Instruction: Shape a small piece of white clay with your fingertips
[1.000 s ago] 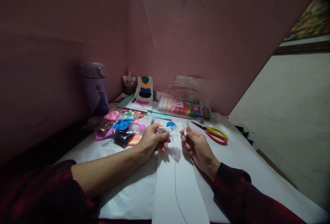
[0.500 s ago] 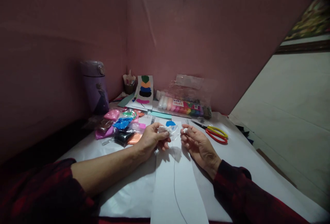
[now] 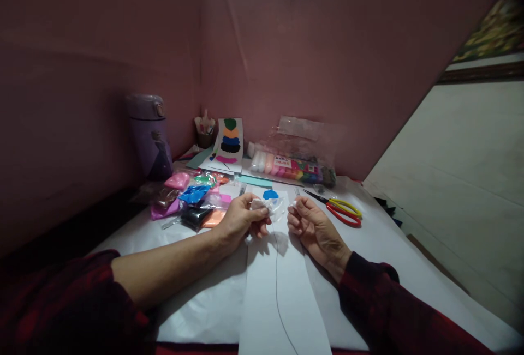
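My left hand (image 3: 241, 217) is closed on a clear plastic bag (image 3: 277, 211) with white modelling clay (image 3: 258, 205) in it, held above a strip of white paper (image 3: 282, 295). Between the thumb and fingertips of my right hand (image 3: 313, 224) sits a small piece of white clay (image 3: 294, 204), apart from the bag. A thin dark curved line runs down the paper below both hands. At its top end is a patch of blue clay (image 3: 271, 195), just beyond the bag.
Scissors (image 3: 344, 212) with red and yellow handles lie right of my right hand. Several bags of coloured clay (image 3: 192, 197) are heaped at left, before a purple bottle (image 3: 150, 139). Behind stand a card with coloured patches (image 3: 230, 139), a stick cup (image 3: 204, 132) and a clay pack (image 3: 292, 167).
The fingers of my right hand have closed a little more over the small white piece, so less of it shows. My left hand and the bag have hardly moved.
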A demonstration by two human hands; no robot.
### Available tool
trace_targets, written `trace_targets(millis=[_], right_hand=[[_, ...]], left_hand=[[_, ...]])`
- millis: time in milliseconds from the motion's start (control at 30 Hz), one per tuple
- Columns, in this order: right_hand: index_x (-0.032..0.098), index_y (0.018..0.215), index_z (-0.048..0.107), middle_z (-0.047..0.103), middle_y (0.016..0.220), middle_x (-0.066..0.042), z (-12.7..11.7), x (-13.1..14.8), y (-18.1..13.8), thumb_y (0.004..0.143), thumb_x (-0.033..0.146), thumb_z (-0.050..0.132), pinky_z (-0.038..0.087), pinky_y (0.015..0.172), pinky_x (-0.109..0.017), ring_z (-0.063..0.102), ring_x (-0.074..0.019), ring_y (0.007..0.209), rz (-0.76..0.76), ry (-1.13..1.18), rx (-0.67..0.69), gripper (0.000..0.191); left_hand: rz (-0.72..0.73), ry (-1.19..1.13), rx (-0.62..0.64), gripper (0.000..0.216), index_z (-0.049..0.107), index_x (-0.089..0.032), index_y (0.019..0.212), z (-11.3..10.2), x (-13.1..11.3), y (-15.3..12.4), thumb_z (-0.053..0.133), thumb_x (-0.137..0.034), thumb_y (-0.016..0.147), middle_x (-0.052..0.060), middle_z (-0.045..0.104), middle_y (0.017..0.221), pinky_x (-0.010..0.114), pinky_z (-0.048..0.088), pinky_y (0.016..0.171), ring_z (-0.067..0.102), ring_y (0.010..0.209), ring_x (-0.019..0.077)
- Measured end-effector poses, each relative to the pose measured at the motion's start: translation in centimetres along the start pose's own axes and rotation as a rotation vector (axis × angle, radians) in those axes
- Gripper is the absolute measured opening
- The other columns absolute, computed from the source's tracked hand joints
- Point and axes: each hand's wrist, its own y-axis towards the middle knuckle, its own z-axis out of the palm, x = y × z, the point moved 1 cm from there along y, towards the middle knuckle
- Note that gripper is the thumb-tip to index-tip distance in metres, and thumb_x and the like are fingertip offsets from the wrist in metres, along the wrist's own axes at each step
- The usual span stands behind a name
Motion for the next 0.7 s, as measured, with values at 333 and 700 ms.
trace_targets(millis=[333,700], right_hand=[[0.019,0.088,0.061,0.059,0.072,0.000,-0.17,0.11,-0.11,0.070,0.024,0.077,0.036,0.048,-0.019,0.049,-0.0087,0.055,0.020,0.009,-0.017,0.025],[0.018,0.089,0.064,0.062,0.071,0.001,-0.30,0.05,0.00,0.069,0.022,0.080,0.038,0.048,-0.016,0.052,-0.0071,0.056,-0.012,0.001,-0.036,0.026]], left_hand=[[0.008,-0.004,0.003,0.029,0.047,-0.015,0.078,0.05,0.08,0.09,0.073,-0.022,0.066,0.001,0.064,0.059,0.016,0.040,0.036,0.056,0.040,0.0090],[0.012,0.001,0.008,0.030,0.046,-0.015,0.078,0.01,0.16,0.11,0.073,-0.023,0.066,0.000,0.064,0.059,0.016,0.040,0.036,0.056,0.041,0.0090]])
